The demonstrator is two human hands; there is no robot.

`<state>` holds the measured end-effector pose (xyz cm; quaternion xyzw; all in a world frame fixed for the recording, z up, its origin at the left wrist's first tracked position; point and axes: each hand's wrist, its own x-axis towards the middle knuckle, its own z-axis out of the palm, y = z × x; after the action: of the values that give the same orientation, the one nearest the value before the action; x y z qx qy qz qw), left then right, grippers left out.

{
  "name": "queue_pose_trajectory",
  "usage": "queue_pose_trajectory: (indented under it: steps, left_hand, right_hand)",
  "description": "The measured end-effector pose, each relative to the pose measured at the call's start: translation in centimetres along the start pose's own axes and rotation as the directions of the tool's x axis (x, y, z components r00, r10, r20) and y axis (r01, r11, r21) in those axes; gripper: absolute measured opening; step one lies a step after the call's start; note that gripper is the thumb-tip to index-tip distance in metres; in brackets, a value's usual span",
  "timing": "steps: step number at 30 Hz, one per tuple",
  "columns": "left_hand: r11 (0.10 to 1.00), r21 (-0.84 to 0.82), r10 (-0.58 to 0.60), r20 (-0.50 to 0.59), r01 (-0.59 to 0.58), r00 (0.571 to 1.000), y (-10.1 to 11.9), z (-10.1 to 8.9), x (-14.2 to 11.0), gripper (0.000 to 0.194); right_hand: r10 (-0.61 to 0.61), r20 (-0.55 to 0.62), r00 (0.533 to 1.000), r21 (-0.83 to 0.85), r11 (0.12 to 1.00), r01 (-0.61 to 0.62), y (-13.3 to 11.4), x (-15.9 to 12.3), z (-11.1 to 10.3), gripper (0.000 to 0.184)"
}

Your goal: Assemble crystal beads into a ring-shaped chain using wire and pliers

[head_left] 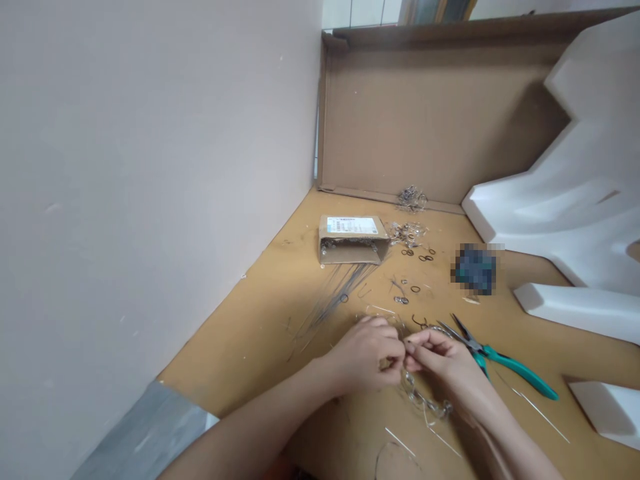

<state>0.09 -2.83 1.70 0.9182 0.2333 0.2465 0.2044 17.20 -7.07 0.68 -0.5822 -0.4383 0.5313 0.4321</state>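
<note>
My left hand (367, 353) is closed, its fingers curled and its thumb side against my right fingertips. My right hand (443, 360) pinches at the same spot, where a tiny dark end shows. From between the hands a strand of clear beads and wire (425, 401) trails down onto the table; the exact piece under the fingertips is hidden. Beside my right hand lie long-nose pliers (484, 350) with green handles, jaws apart. Beyond my hands a bundle of thin grey wires (335, 297) is spread out, with several small rings (401, 301) to its right.
An open small cardboard box (350, 250) with a label lies on the tan table (270, 300). Heaps of wire bits (411, 199) sit by a large cardboard panel (440, 120). White foam (565, 220) borders the right, a pixelated dark object (475, 269) before it. A wall (150, 167) stands left.
</note>
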Motion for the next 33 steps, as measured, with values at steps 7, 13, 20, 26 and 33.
queue_pose_trajectory:
  steps: [7,13,20,26,33]
  left_hand:
    - [0.99,-0.071,-0.128,-0.077,0.123,0.989,-0.1,-0.1,-0.3,0.003]
    - [0.971,-0.125,-0.198,0.051,0.203,0.979,0.8,-0.2,-0.1,0.029]
    - [0.959,-0.055,-0.273,0.067,0.277,0.96,0.8,0.2,-0.3,0.01]
    - [0.92,-0.186,-0.354,-0.011,0.346,0.935,1.2,0.9,-0.4,0.008]
    - [0.912,-0.156,-0.398,-0.111,0.379,0.911,1.5,1.2,0.0,0.006]
  right_hand:
    - [-0.029,0.066,0.997,-0.016,0.999,0.031,0.4,-0.2,0.3,0.017]
    - [-0.05,0.072,0.996,-0.047,0.997,0.054,0.7,-0.2,0.1,0.014]
    - [-0.132,0.09,0.987,-0.081,0.987,0.139,0.3,-0.2,0.0,0.012]
    - [-0.237,0.116,0.964,-0.085,0.965,0.248,0.2,-0.1,-0.5,0.013]
    - [-0.342,0.074,0.937,-0.12,0.93,0.349,-0.2,-0.4,0.2,0.012]
